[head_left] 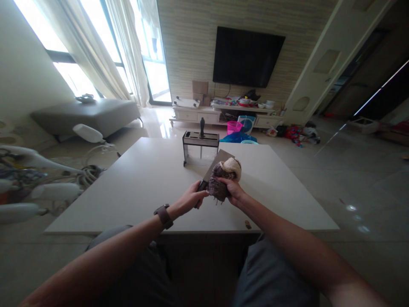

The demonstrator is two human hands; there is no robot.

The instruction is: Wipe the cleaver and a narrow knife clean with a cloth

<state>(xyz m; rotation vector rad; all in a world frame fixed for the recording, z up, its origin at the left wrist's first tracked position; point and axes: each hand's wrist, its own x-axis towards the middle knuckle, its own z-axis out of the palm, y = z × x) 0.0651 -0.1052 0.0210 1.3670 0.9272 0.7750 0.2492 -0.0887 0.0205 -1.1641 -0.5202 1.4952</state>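
Note:
A cleaver-like knife (211,167) with a broad grey blade and a dark handle is held over the white table (153,183). My left hand (192,197) is closed round its handle. In my right hand (230,189) is a bunched brown and cream cloth (220,181), which lies against the blade and covers part of it. Behind them stands a clear-sided knife block (201,147) with a black top frame, and a black handle sticks up from it.
A small brownish object (248,224) lies near the table's front edge. Beyond the table are a pink basket (234,127), a blue item and a low white cabinet (194,115). White chairs or lamp parts stand at the left.

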